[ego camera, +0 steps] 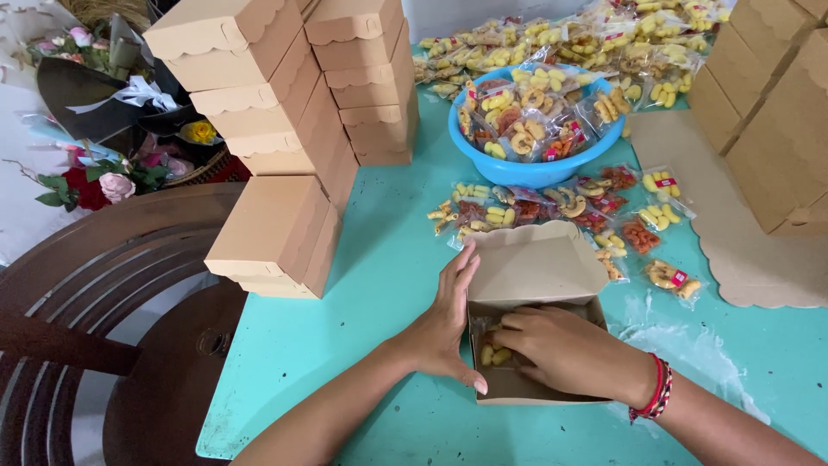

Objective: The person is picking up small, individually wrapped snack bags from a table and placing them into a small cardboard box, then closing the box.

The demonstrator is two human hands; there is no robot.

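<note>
Head view: left hand (444, 324) lay flat, fingers extended, against open cardboard box (535, 267) side; right hand (561, 349), fingers curled, pressed snack packets (493, 352) inside; grip uncertain.

Table (371, 285) turquoise. On it: kraft-brown scallop-edged boxes (276, 129) — plain, no print. Basin (535, 168) beside them bright blue, snack packets (526, 121) inside yellow and orange-red. Wristband (657, 388) red, over the table.

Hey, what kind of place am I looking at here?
Probably a home snack-packing table: stacked brown boxes, a blue basin of bagged snacks, and both hands, left hand and right hand, at an open box.
</note>
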